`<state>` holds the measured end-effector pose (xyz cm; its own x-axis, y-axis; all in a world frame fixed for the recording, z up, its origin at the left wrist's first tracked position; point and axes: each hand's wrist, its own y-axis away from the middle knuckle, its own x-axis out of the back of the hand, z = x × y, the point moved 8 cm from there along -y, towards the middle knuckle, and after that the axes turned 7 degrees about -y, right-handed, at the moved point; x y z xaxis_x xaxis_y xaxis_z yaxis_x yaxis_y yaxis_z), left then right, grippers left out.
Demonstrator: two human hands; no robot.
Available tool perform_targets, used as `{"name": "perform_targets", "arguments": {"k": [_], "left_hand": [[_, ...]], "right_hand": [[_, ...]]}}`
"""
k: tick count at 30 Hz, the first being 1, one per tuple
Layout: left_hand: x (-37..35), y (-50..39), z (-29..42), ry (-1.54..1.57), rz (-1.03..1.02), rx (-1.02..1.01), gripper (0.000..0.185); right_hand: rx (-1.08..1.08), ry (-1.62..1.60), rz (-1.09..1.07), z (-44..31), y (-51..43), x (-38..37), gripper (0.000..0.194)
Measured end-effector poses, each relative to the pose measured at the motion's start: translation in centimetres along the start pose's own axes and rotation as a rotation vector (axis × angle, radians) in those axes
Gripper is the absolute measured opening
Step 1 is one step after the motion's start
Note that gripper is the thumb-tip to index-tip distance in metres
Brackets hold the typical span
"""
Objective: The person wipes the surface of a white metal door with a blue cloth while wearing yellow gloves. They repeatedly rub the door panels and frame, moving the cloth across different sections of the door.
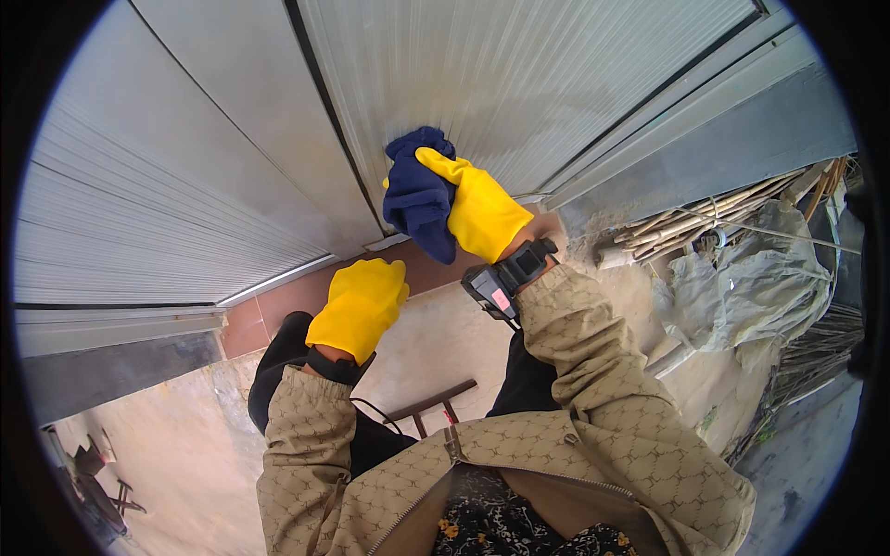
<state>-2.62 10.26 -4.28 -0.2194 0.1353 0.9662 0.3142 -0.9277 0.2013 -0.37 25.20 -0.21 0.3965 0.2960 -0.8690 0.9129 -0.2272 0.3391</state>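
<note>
My right hand (487, 215), in a yellow rubber glove, grips a bunched navy-blue cloth (421, 201). The cloth is up against the lower part of a ribbed, light-grey door panel (487, 83), close to the panel's dark left edge strip. One end of the cloth hangs over the reddish threshold tiles (445, 274). My left hand (358, 306), also gloved in yellow, is curled by my knee, above the edge of the threshold. Nothing shows in it, though its palm side is hidden. A second ribbed panel (153, 201) stands to the left.
At right, a bundle of thin canes (709, 208) and a crumpled translucent plastic sheet (751, 285) lie by the wall, with dry twigs (820, 347) beyond. Part of a brown wooden stool (434, 402) shows between my legs. Dark furniture (97, 479) stands far left on the concrete floor (188, 452).
</note>
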Motion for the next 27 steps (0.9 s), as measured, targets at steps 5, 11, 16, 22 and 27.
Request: {"name": "perform_targets", "arguments": {"k": [5, 11, 16, 22, 27], "left_hand": [[0.0, 0.6, -0.2, 0.002, 0.032, -0.02, 0.033], [-0.1, 0.4, -0.1, 0.004, 0.038, -0.032, 0.032], [0.0, 0.2, 0.2, 0.0, 0.051, -0.047, 0.031], [-0.2, 0.6, -0.2, 0.006, 0.049, -0.036, 0.032], [-0.1, 0.7, 0.1, 0.026, 0.065, -0.05, 0.033]], "right_hand": [[0.12, 0.022, -0.032, -2.4, 1.5, -0.7, 0.031], [-0.214, -0.262, -0.105, -0.4, -0.1, 1.5, 0.041], [0.037, -0.047, 0.075, -1.5, 0.2, 3.6, 0.029], [0.133, 0.03, -0.049, -3.5, 1.1, 0.8, 0.025], [-0.145, -0.243, -0.119, -1.1, 0.4, 1.1, 0.037]]}}
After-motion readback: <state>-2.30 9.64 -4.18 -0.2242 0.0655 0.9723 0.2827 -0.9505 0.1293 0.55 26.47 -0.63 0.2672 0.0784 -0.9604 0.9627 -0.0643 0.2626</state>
